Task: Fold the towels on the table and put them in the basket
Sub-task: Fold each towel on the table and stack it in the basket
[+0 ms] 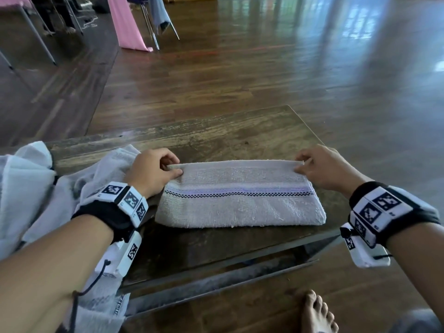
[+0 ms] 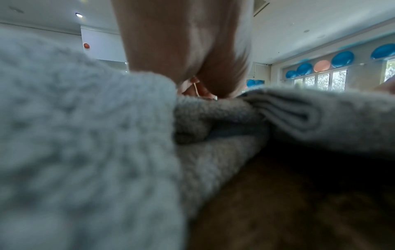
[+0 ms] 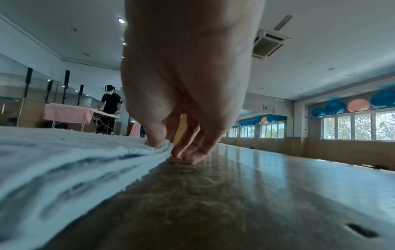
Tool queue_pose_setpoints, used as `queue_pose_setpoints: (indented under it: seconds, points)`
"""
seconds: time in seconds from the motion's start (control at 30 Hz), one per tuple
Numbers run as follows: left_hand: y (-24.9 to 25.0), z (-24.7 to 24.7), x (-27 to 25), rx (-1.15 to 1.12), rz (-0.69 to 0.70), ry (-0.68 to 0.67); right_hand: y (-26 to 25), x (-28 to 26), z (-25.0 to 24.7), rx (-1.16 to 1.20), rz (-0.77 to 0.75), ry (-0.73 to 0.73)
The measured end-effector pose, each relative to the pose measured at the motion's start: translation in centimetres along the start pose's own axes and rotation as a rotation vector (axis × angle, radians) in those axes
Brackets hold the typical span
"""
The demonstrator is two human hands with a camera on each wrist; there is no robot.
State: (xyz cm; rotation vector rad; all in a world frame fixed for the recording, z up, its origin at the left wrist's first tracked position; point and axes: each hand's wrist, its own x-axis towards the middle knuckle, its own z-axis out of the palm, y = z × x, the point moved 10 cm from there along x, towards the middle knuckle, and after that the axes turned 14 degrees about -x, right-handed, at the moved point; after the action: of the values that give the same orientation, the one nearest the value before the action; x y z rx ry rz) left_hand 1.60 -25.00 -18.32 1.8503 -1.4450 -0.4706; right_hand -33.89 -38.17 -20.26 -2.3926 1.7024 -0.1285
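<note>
**Head cam: both hands pinching the far edge of a folded towel**

Head view had a beige towel [image 1: 240, 203] lying folded flat on the wooden table [image 1: 216, 133], stripes running across it. The left hand [image 1: 153, 171] pinched the far left corner between thumb and curled fingers, and the right hand [image 1: 324, 169] did the same at the far right corner.

Right wrist cam backed that up: thumb pressed down on the towel's corner [image 3: 158, 147] while the other fingertips [image 3: 192, 159] touched the bare tabletop just beside it. Left wrist cam was mostly blurry cloth, so no extra detail on that grip from there.

Off to the left sat a heap of white cloth [image 1: 79, 186], loose and unfolded, hanging over the table's near left edge. Couldn't make out a basket for sure. A bare foot [image 1: 317, 313] showed on the wooden floor [image 1: 264, 75] below.
</note>
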Motion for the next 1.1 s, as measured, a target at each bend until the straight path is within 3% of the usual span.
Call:
queue_pose_setpoints:
  seconds: [0.2, 0.37, 0.43, 0.6, 0.7, 0.8, 0.93, 1.0, 1.1]
  points:
    - [0.1, 0.2, -0.4, 0.04, -0.02, -0.037, -0.6, -0.9, -0.6, -0.008, -0.001, 0.021]
    - [2.3, -1.2, -0.1, -0.012, 0.05, 0.06, -0.1, -1.4, -2.8, 0.036, 0.049, 0.112]
    - [3.8, -2.1, 0.1, -0.022, 0.106, 0.114, -0.1, -1.8, -4.9, 0.057, 0.051, 0.217]
    - [9.9, -5.9, -0.1, -0.05, 0.339, 0.309, 1.1, -5.2, -12.0, 0.27, 0.088, 0.652]
    - [12.0, -7.4, -1.6, -0.097, 0.434, 0.381, 1.7, -7.2, -13.1, 0.417, 0.02, 0.723]
    - [11.0, -5.5, -2.6, -0.062, 0.377, 0.265, 1.8, -7.6, -11.3, 0.326, -0.06, 0.591]
    - [4.6, 0.6, -3.5, 0.015, 0.003, -0.124, 2.6, -6.8, -3.3, 0.17, -0.075, 0.053]
    - [2.3, 1.8, -4.1, -0.026, -0.137, -0.126, 3.3, -6.7, -2.0, 0.158, -0.032, 0.02]
    - [1.4, 1.6, -4.0, 0.023, -0.203, 0.01, 3.9, -6.4, -2.0, 0.09, 0.069, 0.068]
